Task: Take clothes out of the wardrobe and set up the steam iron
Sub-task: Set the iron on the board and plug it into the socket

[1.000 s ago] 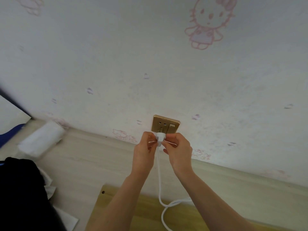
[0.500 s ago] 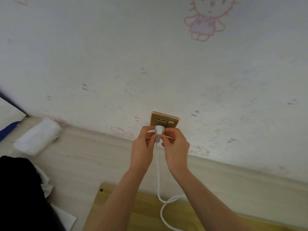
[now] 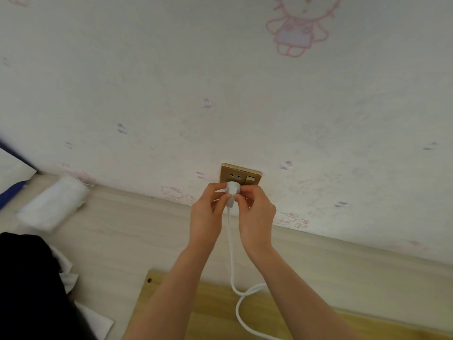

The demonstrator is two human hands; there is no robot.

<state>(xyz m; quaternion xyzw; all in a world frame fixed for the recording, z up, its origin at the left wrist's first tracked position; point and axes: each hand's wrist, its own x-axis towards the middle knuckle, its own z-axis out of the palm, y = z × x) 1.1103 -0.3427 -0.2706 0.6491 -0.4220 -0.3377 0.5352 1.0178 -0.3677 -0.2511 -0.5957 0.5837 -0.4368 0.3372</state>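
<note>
Glossy brass-look socket plate (image 3: pixel 241 174), smooth white plastic plug (image 3: pixel 232 190), matt wooden board (image 3: pixel 215 312).

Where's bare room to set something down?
Free: pale shelf between roll and left hand, and right of the right hand. Crowded: at the socket, both hands pinch the plug; cord loops over the board.

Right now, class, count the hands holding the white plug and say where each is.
2. The left hand pinches the white plug from its left side; the right hand pinches it from the right, both at the gold socket plate's lower edge.
</note>
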